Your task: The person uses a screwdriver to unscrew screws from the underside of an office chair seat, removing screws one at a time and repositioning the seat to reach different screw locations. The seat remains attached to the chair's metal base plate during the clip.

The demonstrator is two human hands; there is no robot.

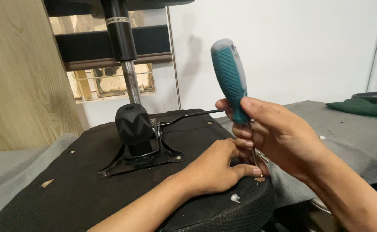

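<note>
A teal and grey handled screwdriver [230, 75] stands upright, its thin shaft pointing down at the edge of an upturned black chair seat [81, 189]. My right hand [278, 137] grips the lower part of the handle. My left hand [216, 169] rests on the seat's padded edge, its thumb beside the screwdriver tip. A black metal seat plate [143, 157] with a black shroud [133, 124] and a gas cylinder [126, 56] rises from the seat's middle.
A thin black lever [188, 116] runs from the plate toward my right hand. Grey cloth [351, 137] covers the surface to the right, with a dark green fabric [364, 107] at the far right. A wooden panel [21, 73] stands at left. Small debris flecks lie on the seat.
</note>
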